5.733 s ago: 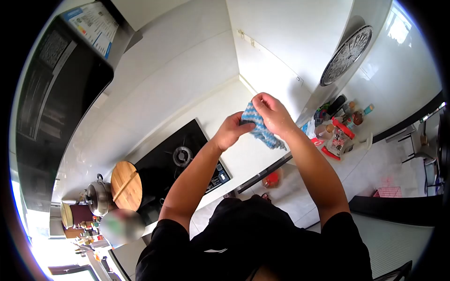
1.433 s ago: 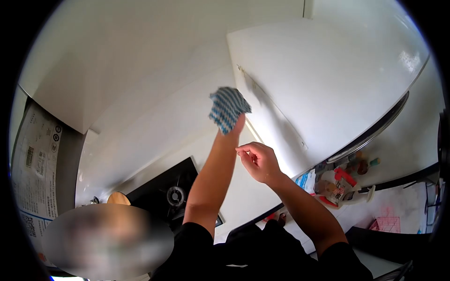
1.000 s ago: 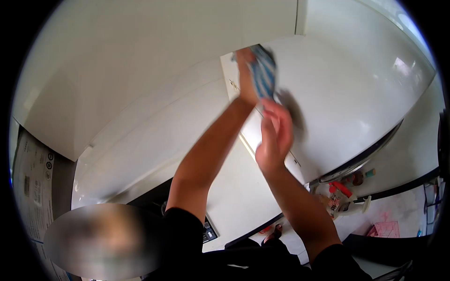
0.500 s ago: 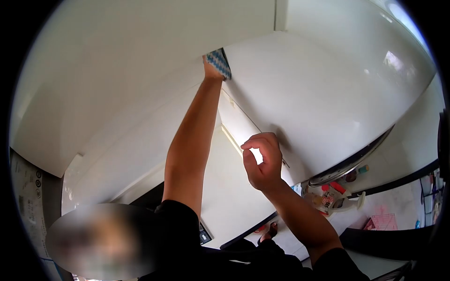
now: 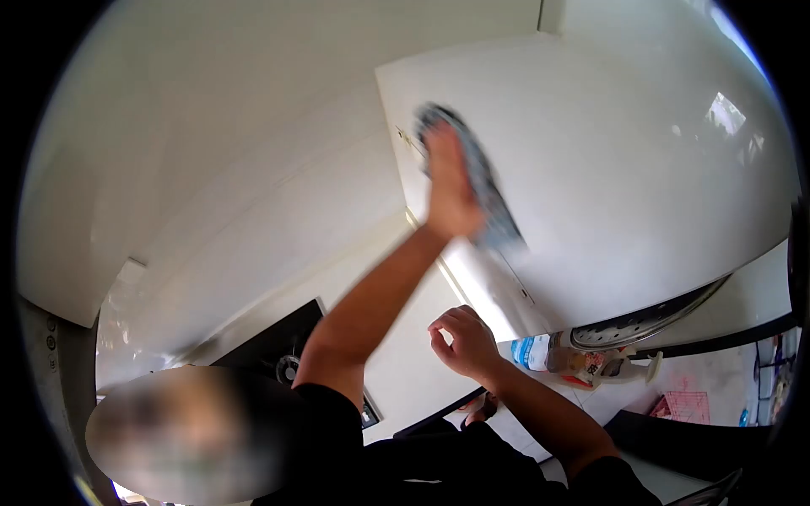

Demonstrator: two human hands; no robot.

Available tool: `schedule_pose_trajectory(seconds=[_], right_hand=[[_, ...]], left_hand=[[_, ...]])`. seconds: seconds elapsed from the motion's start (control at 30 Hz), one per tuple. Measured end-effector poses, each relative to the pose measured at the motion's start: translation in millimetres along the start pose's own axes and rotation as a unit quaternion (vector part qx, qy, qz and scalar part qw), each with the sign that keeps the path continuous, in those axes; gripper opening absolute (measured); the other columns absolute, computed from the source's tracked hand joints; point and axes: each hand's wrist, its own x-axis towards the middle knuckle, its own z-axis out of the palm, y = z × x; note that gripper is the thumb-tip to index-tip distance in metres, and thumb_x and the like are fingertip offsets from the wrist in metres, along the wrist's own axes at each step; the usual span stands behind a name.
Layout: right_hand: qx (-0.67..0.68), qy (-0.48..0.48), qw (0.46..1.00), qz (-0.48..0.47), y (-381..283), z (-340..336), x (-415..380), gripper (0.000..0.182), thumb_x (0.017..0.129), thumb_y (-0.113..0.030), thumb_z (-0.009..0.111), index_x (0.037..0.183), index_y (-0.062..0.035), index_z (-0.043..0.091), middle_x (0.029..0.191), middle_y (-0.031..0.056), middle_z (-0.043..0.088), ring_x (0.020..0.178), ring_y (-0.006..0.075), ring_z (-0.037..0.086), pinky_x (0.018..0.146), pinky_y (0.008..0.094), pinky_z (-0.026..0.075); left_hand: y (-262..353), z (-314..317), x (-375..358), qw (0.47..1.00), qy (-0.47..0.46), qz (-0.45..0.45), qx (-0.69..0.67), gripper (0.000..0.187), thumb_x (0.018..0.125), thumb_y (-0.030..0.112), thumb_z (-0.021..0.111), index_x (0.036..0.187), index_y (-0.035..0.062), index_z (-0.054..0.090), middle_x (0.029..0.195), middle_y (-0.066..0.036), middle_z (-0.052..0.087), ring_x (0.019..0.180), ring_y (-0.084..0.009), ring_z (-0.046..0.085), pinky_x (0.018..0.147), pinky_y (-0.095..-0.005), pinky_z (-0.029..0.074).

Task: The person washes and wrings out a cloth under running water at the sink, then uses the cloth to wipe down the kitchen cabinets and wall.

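My left hand [image 5: 453,190] holds a blue-grey patterned cloth [image 5: 494,202] against the white cabinet door [image 5: 624,169]. Both hand and cloth are blurred by motion, with the fingers lying along the cloth near the door's left edge. Lower down, my right hand [image 5: 467,341] hangs in front of my body with its fingers curled in and the thumb close to them. Nothing shows in it, and it touches no surface that I can see.
Below on the left is a black gas hob [image 5: 283,354] set in a pale counter [image 5: 409,363]. To the right, bottles [image 5: 582,363] stand below the door near a perforated metal rim [image 5: 650,325]. A pink wire basket [image 5: 688,406] lies farther right.
My left hand has moved right and down with the cloth, from the corner at the door's upper left onto its face. My right hand has dropped lower, its fingers curled more tightly.
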Motion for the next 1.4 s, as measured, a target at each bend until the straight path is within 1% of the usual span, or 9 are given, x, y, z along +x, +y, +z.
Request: schedule_pose_trajectory(seconds=[0.03,0.13,0.23,0.43,0.53,0.73,0.87,1.17,1.4], right_hand=[[-0.001,0.002,1.000,0.001,2,-3,3,0.008,0.085,-0.010,0.073,0.092,-0.0118,0.070,0.089,0.0060,0.071,0.092,0.0297,0.067,0.081,0.0417,0.056],[-0.011,0.037,0.999,0.011,8,-6,5,0.017,0.088,-0.010,0.072,0.104,-0.0103,0.070,0.100,0.0083,0.071,0.098,0.0304,0.066,0.085,0.0409,0.056],[0.075,0.100,0.988,0.090,11,-8,13,0.026,0.091,-0.012,0.071,0.117,-0.0092,0.068,0.110,0.0118,0.069,0.105,0.0312,0.065,0.090,0.0406,0.054],[0.143,0.037,0.961,0.232,69,18,19,0.042,0.099,-0.026,0.069,0.134,-0.0041,0.061,0.133,0.0162,0.064,0.123,0.0264,0.062,0.102,0.0408,0.052],[0.656,0.088,0.741,0.113,110,43,6,0.051,0.103,-0.034,0.066,0.144,-0.0067,0.054,0.147,0.0168,0.056,0.134,0.0262,0.055,0.109,0.0414,0.049],[0.842,0.108,0.500,0.171,5,-16,33,0.053,0.111,-0.038,0.040,0.156,-0.0095,0.042,0.161,0.0140,0.043,0.152,0.0272,0.035,0.128,0.0437,0.020],[0.198,0.236,0.951,0.013,-49,-50,25,0.047,0.096,-0.007,0.056,0.142,-0.0013,0.057,0.151,0.0165,0.053,0.144,0.0324,0.046,0.120,0.0452,0.034],[-0.024,0.342,0.906,-0.247,-123,-103,39,0.029,0.078,-0.004,0.063,0.104,-0.0076,0.076,0.109,0.0096,0.071,0.109,0.0321,0.064,0.094,0.0391,0.052],[-0.231,0.226,0.941,-0.102,-149,-127,101,0.071,0.081,-0.023,0.071,0.147,-0.0031,0.056,0.163,0.0230,0.038,0.155,0.0474,0.024,0.123,0.0624,0.014]], left_hand=[[-75,-11,2,0.995,-0.012,-0.013,-0.094,0.122,0.090,0.053,0.074,0.166,0.0007,-0.006,0.175,-0.019,-0.004,0.161,-0.0333,0.000,0.130,-0.0455,0.002],[-140,-22,33,0.977,0.049,-0.062,-0.200,0.080,0.109,0.050,0.033,0.166,0.0006,0.005,0.174,-0.021,0.003,0.161,-0.0346,0.006,0.130,-0.0445,0.006],[-142,-23,44,0.717,0.053,-0.346,-0.603,0.091,0.105,0.071,0.030,0.169,0.0107,0.004,0.174,-0.012,0.011,0.158,-0.0283,0.016,0.130,-0.0416,0.010],[43,20,-43,0.997,0.017,0.068,-0.042,0.103,0.095,0.070,0.051,0.170,0.0166,0.005,0.172,-0.025,0.008,0.158,-0.0499,0.009,0.122,-0.0709,0.008],[146,0,-57,0.971,-0.239,-0.026,-0.004,0.114,0.049,0.041,0.093,0.133,-0.0166,0.043,0.120,-0.040,0.043,0.118,-0.0601,0.044,0.112,-0.0851,0.014],[65,4,-30,0.996,-0.067,-0.038,-0.044,0.123,0.084,0.070,0.065,0.163,-0.0040,0.006,0.167,-0.036,0.002,0.153,-0.0595,0.002,0.123,-0.0699,0.002],[-69,-12,17,0.969,-0.017,-0.124,-0.211,0.094,0.103,0.054,0.051,0.167,0.0051,0.002,0.172,-0.028,-0.004,0.159,-0.0483,0.000,0.127,-0.0584,0.002],[132,-6,47,0.987,-0.045,0.156,0.017,0.087,0.083,0.057,0.068,0.156,0.0136,0.047,0.160,-0.031,0.029,0.153,-0.0565,0.019,0.115,-0.0794,0.013],[32,11,6,0.993,-0.018,0.118,-0.004,0.079,0.093,0.066,0.051,0.154,0.0170,0.046,0.160,-0.026,0.029,0.149,-0.0601,0.022,0.117,-0.0758,0.012]])
